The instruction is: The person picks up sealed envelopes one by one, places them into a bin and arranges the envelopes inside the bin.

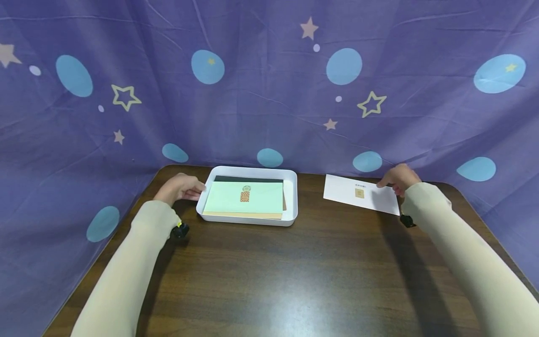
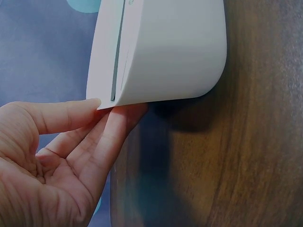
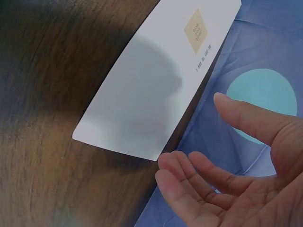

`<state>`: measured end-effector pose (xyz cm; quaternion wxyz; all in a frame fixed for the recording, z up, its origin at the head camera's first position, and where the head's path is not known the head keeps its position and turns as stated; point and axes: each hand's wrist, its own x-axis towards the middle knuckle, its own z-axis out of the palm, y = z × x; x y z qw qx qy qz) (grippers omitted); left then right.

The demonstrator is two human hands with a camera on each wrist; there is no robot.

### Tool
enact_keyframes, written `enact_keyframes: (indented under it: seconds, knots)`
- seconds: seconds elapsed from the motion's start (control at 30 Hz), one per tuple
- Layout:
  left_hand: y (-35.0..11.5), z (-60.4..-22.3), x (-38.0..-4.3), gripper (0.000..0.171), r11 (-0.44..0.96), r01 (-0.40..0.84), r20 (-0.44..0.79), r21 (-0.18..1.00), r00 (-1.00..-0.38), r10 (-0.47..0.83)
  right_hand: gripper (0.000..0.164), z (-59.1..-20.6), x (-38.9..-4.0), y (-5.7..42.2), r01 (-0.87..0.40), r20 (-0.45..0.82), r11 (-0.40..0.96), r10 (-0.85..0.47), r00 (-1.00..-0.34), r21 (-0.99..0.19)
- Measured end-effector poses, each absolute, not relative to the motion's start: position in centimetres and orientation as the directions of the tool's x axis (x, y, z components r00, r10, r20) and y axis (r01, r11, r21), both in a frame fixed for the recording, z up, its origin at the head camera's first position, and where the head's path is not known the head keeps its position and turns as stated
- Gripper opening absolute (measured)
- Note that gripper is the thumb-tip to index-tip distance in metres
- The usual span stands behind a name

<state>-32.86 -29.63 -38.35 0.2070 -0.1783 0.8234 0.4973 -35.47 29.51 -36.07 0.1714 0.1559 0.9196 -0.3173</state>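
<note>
On the left of the table, a white tray (image 1: 290, 196) holds a small pile of envelopes or cards. A mint-green one (image 1: 227, 196) with a reddish stamp-like mark lies on top, and dark, tan and brown edges show beneath it. My left hand (image 1: 182, 188) pinches the tray's left side, thumb on the rim and fingers underneath, as the left wrist view shows. To the right lies a white envelope or card (image 1: 337, 187) with a gold square and small print. My right hand (image 3: 236, 165) is by its right end, thumb and fingers apart, fingertips close to one corner; contact is unclear.
The dark brown wooden table (image 1: 269, 271) extends toward me from the tray. Behind it hangs a purple curtain (image 1: 261, 117) with stars and blue ovals, close to the table's back edge. A dark wrist device (image 1: 181, 230) shows at the left cuff.
</note>
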Motion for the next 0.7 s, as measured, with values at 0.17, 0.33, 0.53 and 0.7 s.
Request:
enact_keyframes:
  seconds: [0.17,0.33,0.53,0.7]
  knots:
    - [-29.7,-38.3,-32.8,0.033,0.44,-0.499,-0.52,0.747,-0.85,-0.083,0.04,-36.8,-35.8,29.9,0.43,-0.437,0.744,0.206,-0.876,-0.511]
    - [-29.6,-38.3,-32.8,0.036,0.45,-0.506,-0.521,0.736,-0.848,-0.099,0.047,-37.4,-36.2,30.4,0.478,-0.471,0.726,0.238,-0.849,-0.494]
    - [-29.5,-38.3,-32.8,0.036,0.449,-0.511,-0.523,0.733,-0.845,-0.109,0.043,-38.1,-36.6,30.7,0.523,-0.493,0.72,0.285,-0.822,-0.456]
    - [-29.6,-38.3,-32.7,0.037,0.448,-0.513,-0.525,0.733,-0.844,-0.108,0.052,-38.4,-36.6,30.4,0.554,-0.5,0.726,0.331,-0.801,-0.407]
